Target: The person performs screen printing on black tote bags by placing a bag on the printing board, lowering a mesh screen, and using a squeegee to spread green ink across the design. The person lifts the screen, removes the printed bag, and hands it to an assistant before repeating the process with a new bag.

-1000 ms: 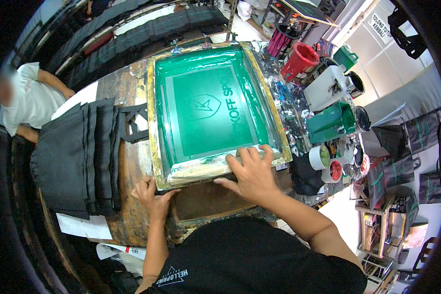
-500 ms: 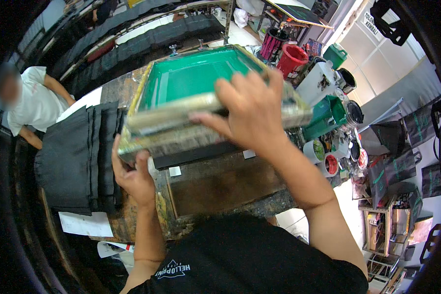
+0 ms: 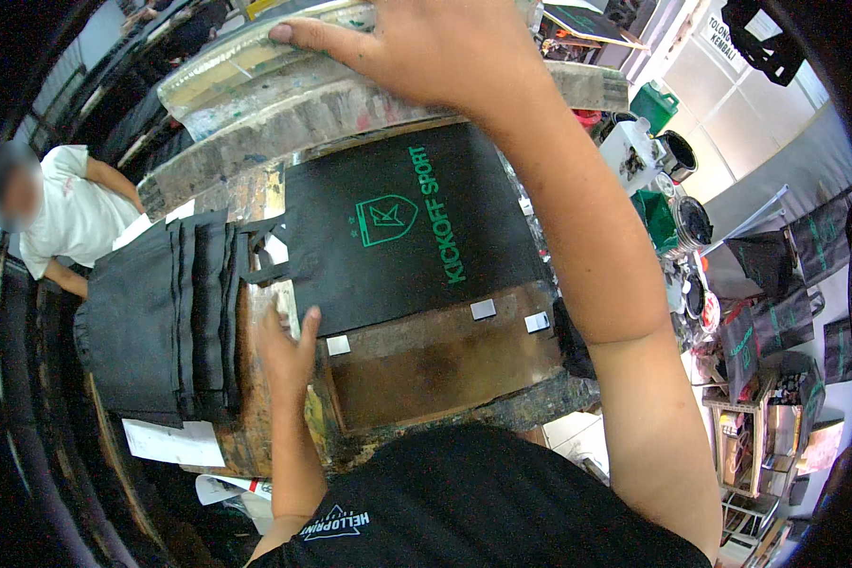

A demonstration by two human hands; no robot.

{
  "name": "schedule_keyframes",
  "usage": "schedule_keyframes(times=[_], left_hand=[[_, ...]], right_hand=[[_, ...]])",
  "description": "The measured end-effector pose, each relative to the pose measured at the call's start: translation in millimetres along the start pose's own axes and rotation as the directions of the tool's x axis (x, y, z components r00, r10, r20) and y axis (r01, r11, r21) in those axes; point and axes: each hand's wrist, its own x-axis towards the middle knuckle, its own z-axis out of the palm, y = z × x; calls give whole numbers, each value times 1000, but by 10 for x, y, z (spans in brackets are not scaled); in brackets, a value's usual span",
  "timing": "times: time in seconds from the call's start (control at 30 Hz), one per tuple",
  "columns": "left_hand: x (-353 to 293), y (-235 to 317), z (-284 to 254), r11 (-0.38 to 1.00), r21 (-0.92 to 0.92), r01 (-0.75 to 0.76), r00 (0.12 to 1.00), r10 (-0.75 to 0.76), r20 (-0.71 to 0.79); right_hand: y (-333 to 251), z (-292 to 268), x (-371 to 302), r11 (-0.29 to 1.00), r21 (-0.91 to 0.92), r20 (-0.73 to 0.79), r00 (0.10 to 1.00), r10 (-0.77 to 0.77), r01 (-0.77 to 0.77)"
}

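A black fabric bag point(image 3: 350, 270) with a green printed shield and lettering lies flat on the brown board point(image 3: 426, 374). Above its far edge, the screen-printing frame point(image 3: 303, 118) is tilted up, its near side raised toward me. My right hand point(image 3: 445, 52) is at the top of the view on the squeegee point(image 3: 227, 80), which rests against the frame; the thumb stretches along it and the other fingers are cut off by the picture's edge. My left hand point(image 3: 284, 346) is open, fingers apart, beside the bag's left edge just below its handle point(image 3: 267, 275), holding nothing.
Several black bags point(image 3: 151, 322) are stacked to the left, with white paper point(image 3: 170, 442) under them. A person in a white shirt point(image 3: 85, 204) stands at far left. Small white tabs point(image 3: 338, 346) sit on the board. Ink tubs and a green container point(image 3: 655, 216) crowd the right.
The frame's near side has swung up and away with my right hand, uncovering the printed bag. My left hand has let go of the frame's corner and dropped toward the bag's left edge.
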Motion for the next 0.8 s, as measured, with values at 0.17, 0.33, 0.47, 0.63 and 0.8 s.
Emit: schedule_keyframes(times=[0.17,0.33,0.47,0.63,0.8], left_hand=[[-150,-150,199,960,270,71,986,-109,129],[106,-131,163,968,247,38,970,-95,222],[173,-137,262,992,101,-72,989,58,133],[639,-42,-211,907,-340,-248,952,162,-261],[1263,-199,-1357,942,-317,-107,985,57,-164]], right_hand=[[21,53,136,997,9,-50,996,-76,76],[93,257,165,993,-60,-340,933,-120,106],[58,212,78,996,-21,-340,937,-87,85],[-14,198,28,995,-5,-314,944,-101,105],[91,204,17,995,-17,-322,941,-103,103]])
